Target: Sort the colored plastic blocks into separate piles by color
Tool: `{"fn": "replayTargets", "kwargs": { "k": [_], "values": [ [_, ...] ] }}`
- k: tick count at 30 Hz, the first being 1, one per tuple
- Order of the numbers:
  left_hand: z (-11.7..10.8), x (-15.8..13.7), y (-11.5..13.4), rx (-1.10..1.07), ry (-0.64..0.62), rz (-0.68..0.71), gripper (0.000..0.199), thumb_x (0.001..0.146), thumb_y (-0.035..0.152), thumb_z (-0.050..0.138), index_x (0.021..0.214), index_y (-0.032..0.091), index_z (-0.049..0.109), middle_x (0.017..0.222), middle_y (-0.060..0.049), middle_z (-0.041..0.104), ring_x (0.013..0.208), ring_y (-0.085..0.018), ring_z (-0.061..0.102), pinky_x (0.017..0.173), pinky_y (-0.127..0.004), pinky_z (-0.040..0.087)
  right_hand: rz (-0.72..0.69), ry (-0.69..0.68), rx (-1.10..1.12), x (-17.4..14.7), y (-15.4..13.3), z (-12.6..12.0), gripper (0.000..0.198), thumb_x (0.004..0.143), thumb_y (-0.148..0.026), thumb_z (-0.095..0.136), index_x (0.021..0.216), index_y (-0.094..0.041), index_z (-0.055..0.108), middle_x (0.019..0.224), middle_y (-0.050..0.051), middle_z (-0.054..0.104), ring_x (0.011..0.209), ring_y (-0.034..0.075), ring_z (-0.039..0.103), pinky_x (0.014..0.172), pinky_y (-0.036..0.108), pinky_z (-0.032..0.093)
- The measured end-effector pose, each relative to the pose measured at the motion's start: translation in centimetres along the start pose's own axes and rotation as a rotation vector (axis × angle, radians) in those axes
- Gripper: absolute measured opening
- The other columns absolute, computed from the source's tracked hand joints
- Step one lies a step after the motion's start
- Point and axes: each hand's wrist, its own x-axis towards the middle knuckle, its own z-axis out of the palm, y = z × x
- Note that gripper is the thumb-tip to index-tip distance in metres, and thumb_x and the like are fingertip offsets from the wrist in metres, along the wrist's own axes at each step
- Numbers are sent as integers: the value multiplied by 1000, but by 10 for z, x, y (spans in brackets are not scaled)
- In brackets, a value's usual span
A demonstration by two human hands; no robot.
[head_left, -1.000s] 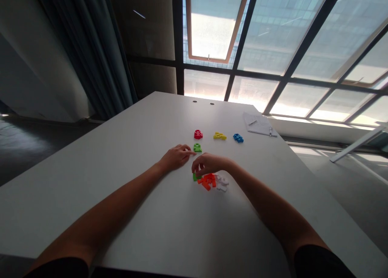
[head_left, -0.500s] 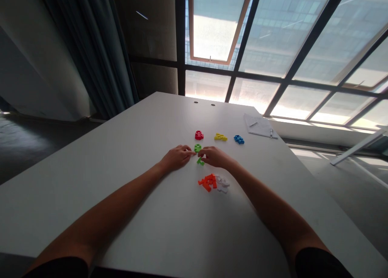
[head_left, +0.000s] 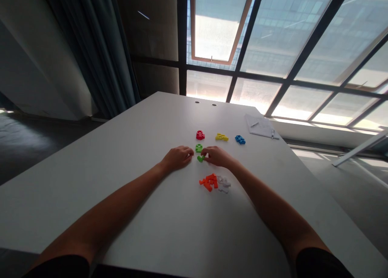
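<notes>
On the white table, my right hand (head_left: 213, 155) pinches a small green plastic piece (head_left: 200, 158) at its fingertips. Just beyond that piece lies a larger green cluster of plastic pieces (head_left: 199, 148), close to the fingers of both hands. To its left my left hand (head_left: 179, 156) rests on the table, fingers curled together, with nothing visible in them and a small gap to the cluster. Nearer to me is a loose pile of orange pieces (head_left: 209, 182), and white pieces (head_left: 224, 184) lie against its right side.
Farther back, a red cluster (head_left: 200, 135), a yellow cluster (head_left: 222, 136) and a blue cluster (head_left: 240, 139) form a row. Paper sheets (head_left: 261, 125) with pens lie near the table's right edge. Large windows and a dark curtain (head_left: 91, 47) stand behind.
My left fingers have drawn back from the green cluster and curled in. The small green piece, now pinched in my right hand, has turned and shifted slightly away from me.
</notes>
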Motion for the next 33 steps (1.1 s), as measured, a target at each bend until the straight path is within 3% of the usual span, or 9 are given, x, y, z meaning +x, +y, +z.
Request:
{"fn": "replayTargets", "kwargs": {
  "k": [5, 11, 20, 33],
  "values": [
    [1, 0, 0, -9, 11, 3, 21, 96, 28, 53, 104, 25, 72, 99, -4, 75, 95, -23, 69, 81, -33, 54, 53, 108, -13, 0, 5, 7, 11, 91, -16, 77, 101, -21, 75, 99, 3, 78, 74, 15, 66, 71, 25, 43],
    [-1, -1, 2, -41, 48, -65, 20, 96, 34, 57, 110, 25, 69, 91, -3, 74, 85, -22, 70, 75, -32, 53, 63, 178, -84, 1, -9, 21, 8, 96, -27, 76, 104, -23, 75, 105, 5, 77, 82, 18, 69, 72, 26, 44],
    [-4, -1, 2, 13, 13, 68, 24, 100, 38, 55, 96, 23, 74, 97, -5, 75, 88, -20, 68, 70, -29, 49, 111, 182, -208, 1, -17, 25, 17, 101, -31, 68, 116, -26, 74, 122, 6, 70, 98, 19, 69, 78, 26, 48],
    [4, -2, -4, 3, 73, 153, 30, 105, 38, 52, 98, 27, 79, 97, -4, 76, 86, -17, 68, 70, -26, 49, 193, 147, -232, 8, -17, 25, 21, 105, -37, 61, 111, -25, 75, 116, 7, 72, 98, 20, 69, 78, 27, 47]
  ]
}}
